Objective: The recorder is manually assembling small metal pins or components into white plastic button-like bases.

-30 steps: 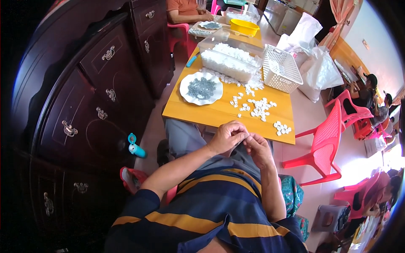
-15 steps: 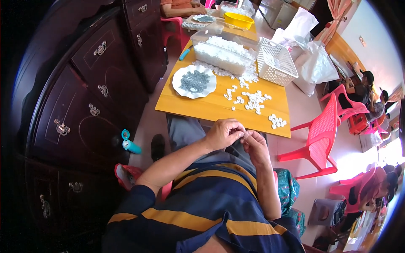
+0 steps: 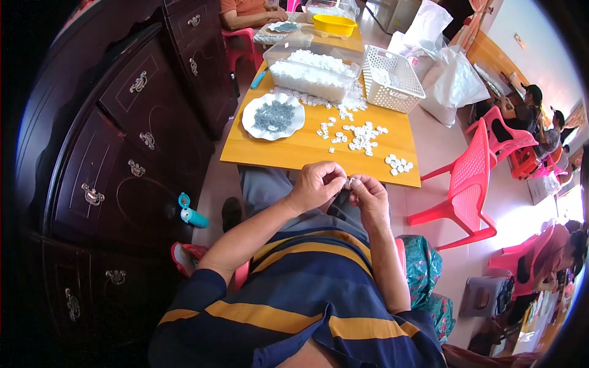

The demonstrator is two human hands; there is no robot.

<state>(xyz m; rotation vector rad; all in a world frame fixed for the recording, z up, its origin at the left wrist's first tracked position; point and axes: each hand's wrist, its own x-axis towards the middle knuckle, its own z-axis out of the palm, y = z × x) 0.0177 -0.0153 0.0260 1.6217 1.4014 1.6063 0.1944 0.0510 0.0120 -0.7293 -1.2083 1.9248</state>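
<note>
Just past the table's near edge, my left hand [image 3: 318, 185] and my right hand [image 3: 371, 197] meet over my lap, fingertips nearly touching. A small white plastic piece [image 3: 351, 181] shows between them, pinched in my right fingers. The left thumb and forefinger are pressed together beside it; whatever they hold is too small to make out. Similar small white pieces [image 3: 363, 136] lie loose in groups on the wooden table [image 3: 270, 156]. At the left stands a white scalloped plate [image 3: 248, 116] heaped with small grey bits [image 3: 274, 115].
Behind are a clear bin [image 3: 310, 91] full of white pieces, a white basket [image 3: 392, 98], a teal-handled tool [image 3: 258, 80] and a yellow basin [image 3: 335, 24]. A dark cabinet [image 3: 110, 165] stands left, a red chair [image 3: 469, 184] right. Other people sit farther off.
The table and its contents sit slightly higher and more to the left in view. My fingertips have parted a little, and the small white piece now shows between them.
</note>
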